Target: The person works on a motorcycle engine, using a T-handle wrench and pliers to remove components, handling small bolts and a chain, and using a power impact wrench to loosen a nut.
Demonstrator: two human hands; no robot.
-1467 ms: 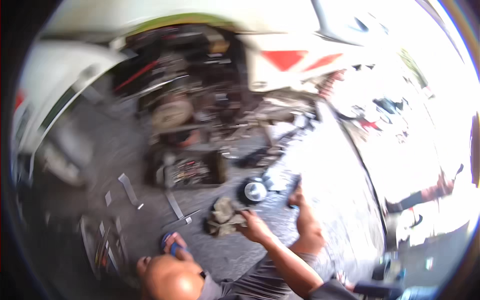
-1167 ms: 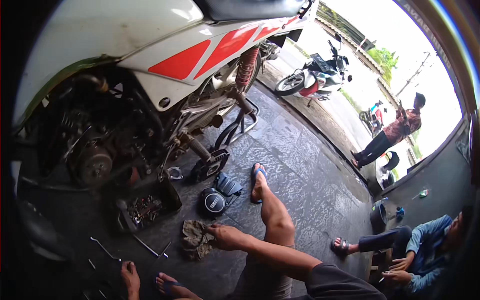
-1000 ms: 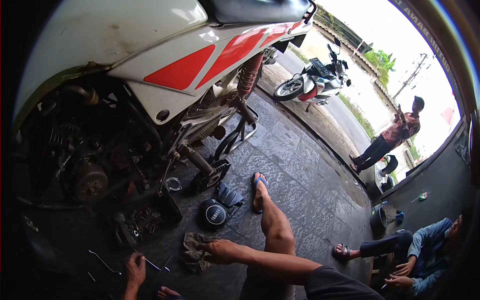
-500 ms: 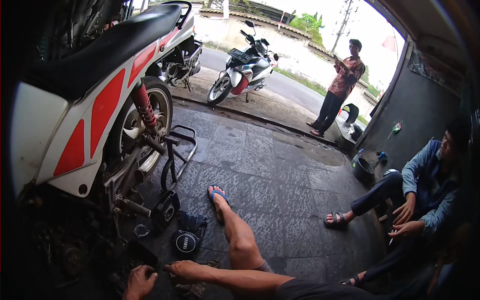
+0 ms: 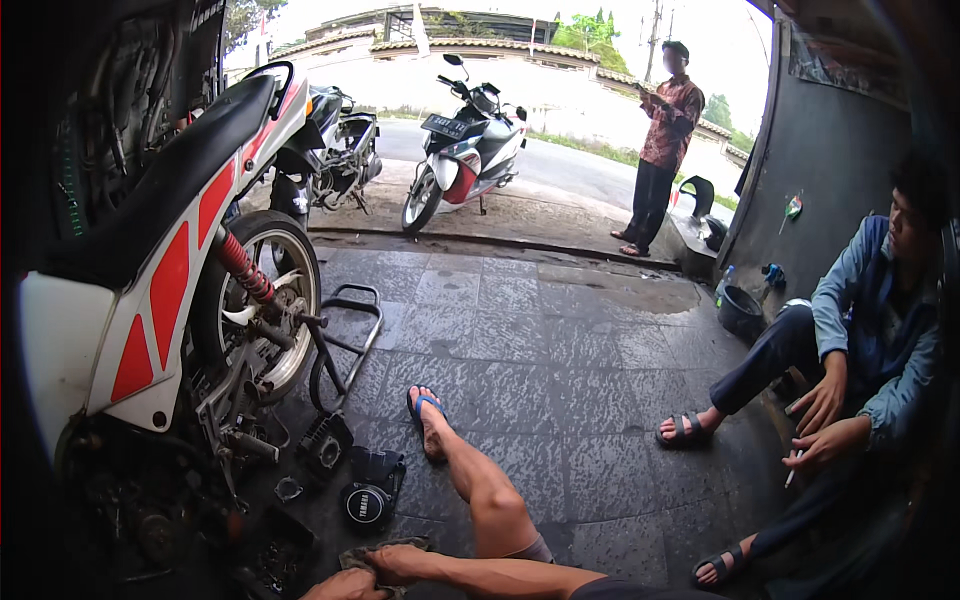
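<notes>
Close together at the lower edge, both my hands are at a dark, mottled rag (image 5: 418,544). My right hand (image 5: 394,562) reaches in from the right, its fingers closed on the cloth. Beside it, my left hand (image 5: 345,584) is curled against the rag's left side; its fingertips are partly hidden. Just beyond lies a black engine cover (image 5: 368,497) with a round emblem. A finned engine part (image 5: 325,443) and a small round metal piece (image 5: 288,489) lie to its left. Nearer the left edge sits a dark tray of small parts (image 5: 275,555).
A white and red motorcycle (image 5: 150,340) stands at left, partly dismantled, beside a metal stand (image 5: 352,345). My sandalled foot (image 5: 428,420) rests on the tiles. A seated person (image 5: 870,330) with a cigarette is at right. Outside are a scooter (image 5: 465,160) and a standing person (image 5: 665,140).
My left hand has moved right, from beside the dark tray to my right hand and the rag. The head view has shifted and levelled.
</notes>
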